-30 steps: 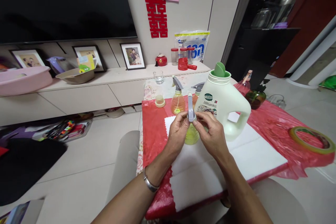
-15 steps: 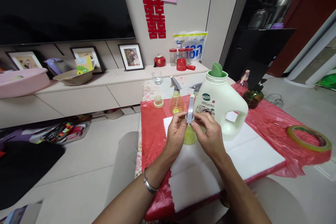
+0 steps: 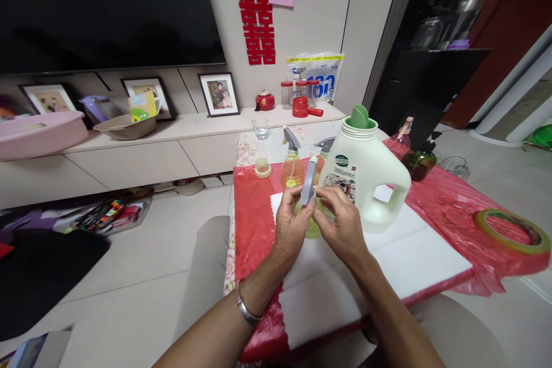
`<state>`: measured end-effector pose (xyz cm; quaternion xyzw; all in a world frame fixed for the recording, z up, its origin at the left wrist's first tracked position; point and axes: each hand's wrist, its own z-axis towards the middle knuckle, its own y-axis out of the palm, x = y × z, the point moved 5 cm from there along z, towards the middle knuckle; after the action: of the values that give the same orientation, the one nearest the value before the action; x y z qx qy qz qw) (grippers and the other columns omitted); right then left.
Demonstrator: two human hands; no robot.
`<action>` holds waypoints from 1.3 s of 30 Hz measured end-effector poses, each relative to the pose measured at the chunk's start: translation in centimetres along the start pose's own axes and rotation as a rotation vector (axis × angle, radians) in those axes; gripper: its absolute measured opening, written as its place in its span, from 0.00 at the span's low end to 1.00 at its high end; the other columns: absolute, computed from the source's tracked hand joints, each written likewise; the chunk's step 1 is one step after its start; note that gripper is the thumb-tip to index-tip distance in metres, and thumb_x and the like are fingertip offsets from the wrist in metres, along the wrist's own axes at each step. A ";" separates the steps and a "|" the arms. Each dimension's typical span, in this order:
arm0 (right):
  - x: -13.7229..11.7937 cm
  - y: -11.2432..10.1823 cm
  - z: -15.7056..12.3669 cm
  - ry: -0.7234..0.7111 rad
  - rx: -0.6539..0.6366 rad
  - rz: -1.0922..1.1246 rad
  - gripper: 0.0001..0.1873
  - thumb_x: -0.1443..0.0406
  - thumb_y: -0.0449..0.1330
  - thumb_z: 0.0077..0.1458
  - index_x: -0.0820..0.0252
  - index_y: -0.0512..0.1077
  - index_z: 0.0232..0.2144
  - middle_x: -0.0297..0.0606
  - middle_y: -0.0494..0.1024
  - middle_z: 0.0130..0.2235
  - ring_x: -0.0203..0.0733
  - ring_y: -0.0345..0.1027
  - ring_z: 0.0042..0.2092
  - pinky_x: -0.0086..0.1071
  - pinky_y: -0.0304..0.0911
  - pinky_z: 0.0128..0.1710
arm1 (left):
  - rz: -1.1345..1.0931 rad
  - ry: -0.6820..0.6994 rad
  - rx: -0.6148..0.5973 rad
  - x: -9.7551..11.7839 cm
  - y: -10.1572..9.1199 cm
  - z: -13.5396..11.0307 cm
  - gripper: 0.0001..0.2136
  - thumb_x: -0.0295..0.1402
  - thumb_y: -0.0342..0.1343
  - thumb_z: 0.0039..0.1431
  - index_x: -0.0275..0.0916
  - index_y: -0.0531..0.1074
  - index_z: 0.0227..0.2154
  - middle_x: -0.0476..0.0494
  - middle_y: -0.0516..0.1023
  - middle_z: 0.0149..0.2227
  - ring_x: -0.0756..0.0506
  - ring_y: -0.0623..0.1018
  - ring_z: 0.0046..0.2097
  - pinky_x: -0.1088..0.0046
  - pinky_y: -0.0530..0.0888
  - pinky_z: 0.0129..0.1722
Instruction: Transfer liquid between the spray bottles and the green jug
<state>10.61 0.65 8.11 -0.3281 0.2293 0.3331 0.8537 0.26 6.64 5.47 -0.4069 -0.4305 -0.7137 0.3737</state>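
Both hands meet at the neck of a small yellow spray bottle (image 3: 313,230) topped by a grey spray head (image 3: 308,184). My left hand (image 3: 292,218) is closed, thumb and fingers pinching the spray head's left side. My right hand (image 3: 340,218) closes around the collar just below it from the right. The bottle stands on a white sheet (image 3: 321,299), partly hidden by my fingers. Just behind stands another spray bottle (image 3: 292,169) with a grey head, and a third one is half hidden by the large pale-green detergent jug (image 3: 373,155), whose mouth holds a green scoop-shaped piece (image 3: 359,117).
Red plastic sheeting (image 3: 254,213) covers the table. A cream cap (image 3: 263,167) and a drinking glass (image 3: 260,128) stand at the back left. To the right lie a roll of yellow tape (image 3: 512,230) and a dark green pump bottle (image 3: 418,162).
The spray head has turned and tilted slightly between my fingers. My left thumb has shifted right across its base. The whole view has moved a little.
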 end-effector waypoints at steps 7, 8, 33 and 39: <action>2.2 1.1 -1.1 0.154 -0.202 -0.143 0.36 0.63 0.60 0.53 0.64 0.59 0.63 0.45 0.64 0.56 0.47 0.59 0.57 0.43 0.62 0.57 | -0.012 -0.040 -0.002 -0.5 -0.1 0.4 0.13 0.36 0.60 0.57 0.41 0.71 0.44 0.45 0.77 0.46 0.44 0.75 0.50 0.66 0.70 0.52; 2.5 1.4 -1.2 0.171 -0.211 -0.150 0.38 0.63 0.60 0.52 0.65 0.57 0.64 0.45 0.64 0.56 0.48 0.59 0.58 0.44 0.62 0.57 | -0.002 -0.040 0.006 -0.5 0.0 0.4 0.13 0.36 0.60 0.57 0.41 0.71 0.45 0.44 0.77 0.46 0.44 0.75 0.51 0.66 0.69 0.53; 1.5 2.4 -1.3 0.124 -0.287 -0.022 0.30 0.58 0.61 0.57 0.64 0.62 0.59 0.42 0.67 0.54 0.43 0.64 0.54 0.34 0.61 0.53 | 0.175 -0.048 -0.005 1.0 -1.2 0.1 0.13 0.37 0.64 0.53 0.41 0.75 0.41 0.44 0.75 0.42 0.43 0.75 0.48 0.67 0.70 0.50; 1.8 2.4 -1.3 0.154 -0.294 -0.037 0.23 0.59 0.61 0.56 0.63 0.65 0.52 0.40 0.70 0.48 0.42 0.66 0.48 0.33 0.63 0.46 | 0.078 -0.086 -0.051 0.9 -1.0 0.1 0.13 0.37 0.63 0.53 0.41 0.74 0.42 0.44 0.75 0.43 0.43 0.75 0.48 0.66 0.71 0.50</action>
<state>9.87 1.87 5.17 -0.4780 0.2368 0.3213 0.7824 -0.94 6.95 6.06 -0.4632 -0.4115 -0.6912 0.3719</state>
